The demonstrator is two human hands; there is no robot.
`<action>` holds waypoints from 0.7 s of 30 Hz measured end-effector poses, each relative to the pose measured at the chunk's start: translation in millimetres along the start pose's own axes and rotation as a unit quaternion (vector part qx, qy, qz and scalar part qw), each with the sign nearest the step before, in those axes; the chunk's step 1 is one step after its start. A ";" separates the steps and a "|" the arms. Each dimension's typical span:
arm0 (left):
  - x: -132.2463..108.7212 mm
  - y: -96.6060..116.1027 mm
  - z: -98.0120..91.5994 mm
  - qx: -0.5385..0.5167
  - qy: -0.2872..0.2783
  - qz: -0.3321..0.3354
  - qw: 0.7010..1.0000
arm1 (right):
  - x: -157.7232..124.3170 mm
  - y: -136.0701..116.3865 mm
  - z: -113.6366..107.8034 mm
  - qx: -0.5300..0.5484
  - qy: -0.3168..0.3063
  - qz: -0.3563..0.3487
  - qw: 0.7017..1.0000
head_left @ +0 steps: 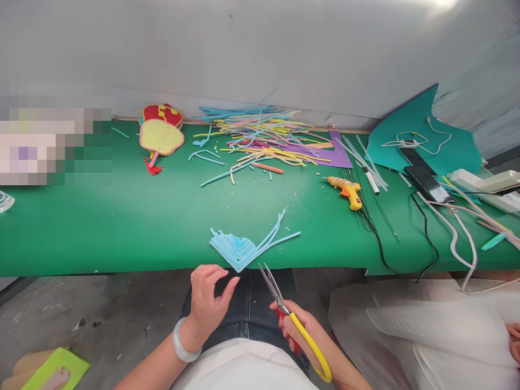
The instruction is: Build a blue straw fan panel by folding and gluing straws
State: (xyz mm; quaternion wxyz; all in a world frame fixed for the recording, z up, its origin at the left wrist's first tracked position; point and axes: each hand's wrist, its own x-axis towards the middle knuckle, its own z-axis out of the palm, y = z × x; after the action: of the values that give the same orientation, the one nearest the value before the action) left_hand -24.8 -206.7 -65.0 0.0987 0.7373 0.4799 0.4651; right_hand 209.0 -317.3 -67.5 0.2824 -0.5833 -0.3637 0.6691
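A light blue piece made of V-shaped fuzzy stems (pixel 235 250) lies near the front edge of the green table, with a few longer stems sticking out to its right. My left hand (pixel 209 298) is just in front of it, holding nothing, with thumb and fingers apart and curved. In my right hand (pixel 303 325) is a pair of scissors (pixel 280 295) with red and yellow handles. Its blades are slightly parted and point up toward the blue piece without touching it.
Behind lies a heap of coloured fuzzy stems (pixel 260 130) by a purple sheet (pixel 343 151). A yellow glue gun (pixel 347 192) with a black cord rests at right, near phones (pixel 426 184) and a power strip (pixel 467 181). A fan-shaped craft (pixel 161 135) lies at left. Another person sits at right.
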 end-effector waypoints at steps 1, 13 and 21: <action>-1.4 1.6 -1.0 -0.036 -0.025 -0.077 0.996 | -0.6 -2.7 -0.9 0.000 -0.003 0.005 1.000; 11.3 15.6 11.2 -0.391 -0.227 -0.494 0.743 | -3.4 -8.4 -0.8 0.001 0.005 0.028 1.000; 11.6 22.8 12.7 -0.438 -0.250 -0.527 0.684 | -1.1 -6.3 -4.0 -0.009 0.005 0.018 1.000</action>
State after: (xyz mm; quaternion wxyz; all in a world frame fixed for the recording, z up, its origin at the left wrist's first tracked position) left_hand 0.5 -205.5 -51.6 0.7557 0.3243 0.4881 0.2924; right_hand 212.8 -313.9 -62.0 0.2666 -0.5960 -0.3577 0.6676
